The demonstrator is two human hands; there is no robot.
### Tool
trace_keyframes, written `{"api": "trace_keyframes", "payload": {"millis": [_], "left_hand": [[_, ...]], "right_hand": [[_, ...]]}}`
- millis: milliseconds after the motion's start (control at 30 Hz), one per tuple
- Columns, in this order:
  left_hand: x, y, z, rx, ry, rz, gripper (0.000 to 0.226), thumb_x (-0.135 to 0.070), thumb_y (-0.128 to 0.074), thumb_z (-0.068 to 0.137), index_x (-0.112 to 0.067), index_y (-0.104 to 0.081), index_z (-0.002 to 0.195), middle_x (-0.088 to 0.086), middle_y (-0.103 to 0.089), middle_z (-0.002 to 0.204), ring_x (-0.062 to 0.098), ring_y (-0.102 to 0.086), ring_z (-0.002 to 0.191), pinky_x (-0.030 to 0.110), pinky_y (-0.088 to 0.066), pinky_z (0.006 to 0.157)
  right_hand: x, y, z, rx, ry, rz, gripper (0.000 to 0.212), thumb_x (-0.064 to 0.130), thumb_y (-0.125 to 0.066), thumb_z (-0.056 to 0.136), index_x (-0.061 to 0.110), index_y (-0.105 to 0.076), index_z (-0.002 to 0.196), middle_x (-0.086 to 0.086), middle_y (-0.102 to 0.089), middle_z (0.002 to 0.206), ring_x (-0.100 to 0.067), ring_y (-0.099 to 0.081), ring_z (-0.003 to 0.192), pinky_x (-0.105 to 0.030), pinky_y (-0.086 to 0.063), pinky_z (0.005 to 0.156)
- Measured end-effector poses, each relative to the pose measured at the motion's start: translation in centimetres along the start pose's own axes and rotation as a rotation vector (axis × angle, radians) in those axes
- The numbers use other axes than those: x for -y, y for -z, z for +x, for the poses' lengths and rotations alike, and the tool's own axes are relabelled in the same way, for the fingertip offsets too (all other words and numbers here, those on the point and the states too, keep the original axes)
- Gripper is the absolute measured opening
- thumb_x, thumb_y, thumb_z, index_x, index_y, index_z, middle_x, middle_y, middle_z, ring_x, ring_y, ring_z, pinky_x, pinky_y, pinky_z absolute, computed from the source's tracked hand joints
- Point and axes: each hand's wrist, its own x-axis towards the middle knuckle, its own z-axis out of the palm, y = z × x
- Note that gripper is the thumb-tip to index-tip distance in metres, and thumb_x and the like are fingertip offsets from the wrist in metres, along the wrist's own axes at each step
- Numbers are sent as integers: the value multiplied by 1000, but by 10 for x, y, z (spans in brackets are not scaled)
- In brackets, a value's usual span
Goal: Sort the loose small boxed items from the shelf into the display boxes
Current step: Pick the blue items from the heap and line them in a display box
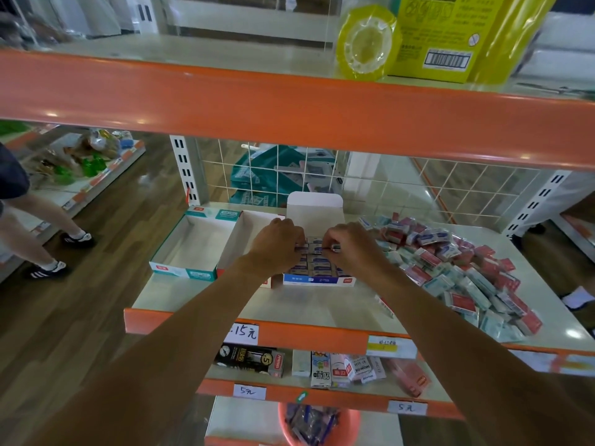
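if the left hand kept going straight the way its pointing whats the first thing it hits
Probably the upright white flap of the blue display box. The left hand points away from the person over the small blue boxes packed inside, and the flap stands just beyond. Depth is unclear, so it might pass beside it.

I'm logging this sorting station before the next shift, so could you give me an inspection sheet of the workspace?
Surface: pale shelf with orange front edge.
Job's things: blue display box nearly full; teal display box empty; red-trimmed display box between them; loose pile of small boxes to the right.
Clutter: nothing seen.
Grippers: left hand and right hand over the blue box; the fingers' grip cannot be told.
Cables: nothing seen.
Surroundings: yellow package on the shelf above; a bystander's legs at left.
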Motion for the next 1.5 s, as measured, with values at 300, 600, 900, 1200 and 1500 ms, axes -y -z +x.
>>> {"api": "trace_keyframes", "payload": {"millis": [300, 600, 900, 1200, 1500], "left_hand": [[7, -1, 4, 27, 6, -30, 23, -29, -64, 90, -16, -66, 108, 4, -60, 116, 19, -58, 99, 25, -48, 91], [6, 1, 9, 61, 30, -15, 21, -28, -61, 92, -16, -66, 108, 4, -62, 117, 18, -60, 99, 25, -47, 92], [-24, 6, 21, -31, -42, 56, 25, -24, -60, 91, -18, -62, 115, 2, -58, 122, 19, -52, 111, 32, -46, 95], [-89, -9, 43, -29, -153, 152, 26, -15, -55, 91, -15, -60, 116, 6, -54, 116, 22, -47, 107, 35, -44, 90], [-157, -29, 59, 42, -275, 203, 30, -11, -50, 91, -7, -57, 120, 12, -54, 114, 29, -49, 112, 40, -46, 89]], "right_hand": [[1, -4, 0, 16, 47, -108, 15, 23, -69, 86, 13, -71, 97, -4, -65, 102, -20, -55, 95, -33, -48, 81], [4, -8, 1, 68, -30, -21, 17, 21, -62, 91, 9, -70, 100, -7, -65, 102, -22, -61, 89, -31, -50, 79], [-3, 9, -8, 15, -2, -176, 27, 29, -55, 95, 19, -65, 118, -2, -64, 120, -22, -58, 108, -34, -48, 88], [-58, 47, -42, -17, -203, -339, 33, 36, -55, 91, 26, -62, 122, -4, -61, 122, -29, -55, 113, -45, -45, 96], [-107, 78, -79, -17, -341, -453, 35, 32, -48, 96, 20, -56, 127, -5, -62, 122, -27, -57, 109, -39, -48, 86]]}}
